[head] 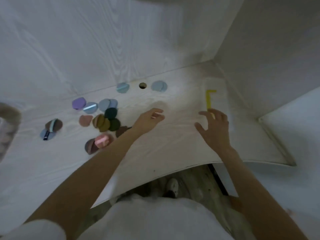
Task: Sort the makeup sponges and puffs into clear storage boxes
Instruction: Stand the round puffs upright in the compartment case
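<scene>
Evidently barely begun: puffs (103,122) loose on the white counter (173,149), left of centre, none boxed. At far left edge, blurred clear container (7,129), contents unreadable. Left hand (149,121) over bare counter, fingers loosely curled, gripping nothing. Right hand (213,129) fingers spread, partly covering yellow corner mark (209,99). Cable hole (142,85) behind.

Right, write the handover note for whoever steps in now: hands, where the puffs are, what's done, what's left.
Left hand: over the table, fingers loosely curled, holding nothing.
Right hand: fingers spread, empty, beside the yellow marking.
Puffs: all loose on the table, left of the hands. Main cluster of blue, purple, green, olive and brown; pink puff nearer; two blue puffs by the table's hole.
Done: nothing visibly sorted; no clearly identifiable box.
Left: everything.
</scene>
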